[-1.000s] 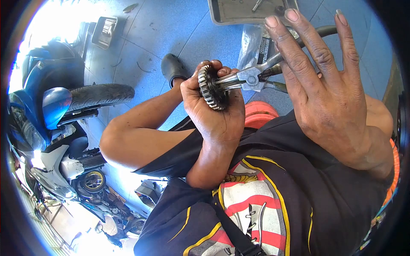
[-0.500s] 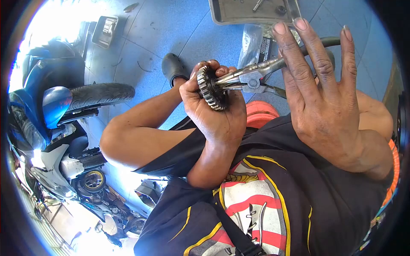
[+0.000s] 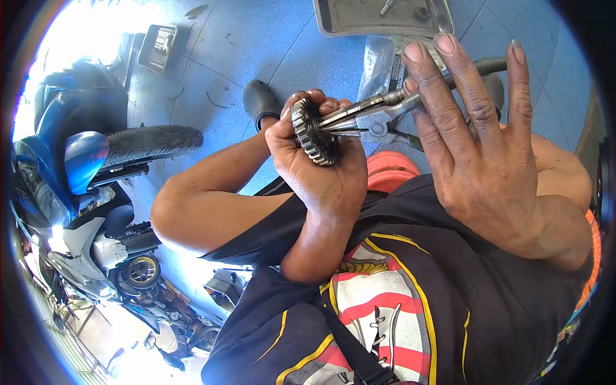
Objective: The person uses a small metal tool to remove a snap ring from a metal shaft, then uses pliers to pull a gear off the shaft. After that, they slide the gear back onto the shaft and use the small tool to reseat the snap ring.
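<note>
My left hand is closed around a dark metal gear with bright teeth, turned on edge. The jaws of a pair of pliers reach into the middle of the gear from the right, beside a slim metal rod-like tool. My right hand is at the dark handles of the pliers, its back to the camera. Several of its fingers point up and apart, while the thumb and the palm side are mostly hidden behind them.
A metal tray with small parts lies on the blue tiled floor, near a clear plastic bag. A smaller tray is at the upper left. Motorcycles stand on the left. A red stool shows beneath my wrists.
The gear and my left hand have shifted slightly left. The pliers and my right hand have also moved a little left, and the handles sit at a slightly different angle.
</note>
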### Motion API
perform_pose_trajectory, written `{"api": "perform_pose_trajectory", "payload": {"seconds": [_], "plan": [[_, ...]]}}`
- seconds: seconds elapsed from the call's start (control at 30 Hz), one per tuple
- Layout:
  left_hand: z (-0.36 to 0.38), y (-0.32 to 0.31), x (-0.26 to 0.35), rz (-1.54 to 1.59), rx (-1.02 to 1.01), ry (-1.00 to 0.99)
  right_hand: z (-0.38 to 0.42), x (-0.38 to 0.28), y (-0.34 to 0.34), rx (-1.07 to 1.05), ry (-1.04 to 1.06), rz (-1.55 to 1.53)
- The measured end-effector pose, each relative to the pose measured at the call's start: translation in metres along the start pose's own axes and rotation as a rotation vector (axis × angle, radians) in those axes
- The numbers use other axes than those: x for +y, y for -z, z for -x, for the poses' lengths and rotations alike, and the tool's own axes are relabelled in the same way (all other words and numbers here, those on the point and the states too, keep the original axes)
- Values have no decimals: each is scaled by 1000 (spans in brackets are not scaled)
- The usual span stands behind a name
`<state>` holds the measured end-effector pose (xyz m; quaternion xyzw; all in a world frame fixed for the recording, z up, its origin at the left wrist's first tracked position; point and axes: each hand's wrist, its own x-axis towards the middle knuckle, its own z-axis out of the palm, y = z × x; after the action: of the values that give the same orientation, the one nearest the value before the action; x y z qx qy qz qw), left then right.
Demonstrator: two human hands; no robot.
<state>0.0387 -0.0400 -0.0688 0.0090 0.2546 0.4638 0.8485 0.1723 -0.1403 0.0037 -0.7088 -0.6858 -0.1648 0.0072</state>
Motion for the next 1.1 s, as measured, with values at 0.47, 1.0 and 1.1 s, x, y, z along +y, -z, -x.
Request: {"api": "perform_pose_trajectory", "payload": {"seconds": [0.47, 1.0, 1.1], "plan": [[-2, -2, -4, -67, -72, -59, -7, 11, 16, -171, 70, -51], [-2, 0, -4, 3, -58, 14, -6, 12, 5, -11, 113, 83], [-2, -1, -4, -6, -46, 16, -8, 13, 2, 16, 115, 83]]}}
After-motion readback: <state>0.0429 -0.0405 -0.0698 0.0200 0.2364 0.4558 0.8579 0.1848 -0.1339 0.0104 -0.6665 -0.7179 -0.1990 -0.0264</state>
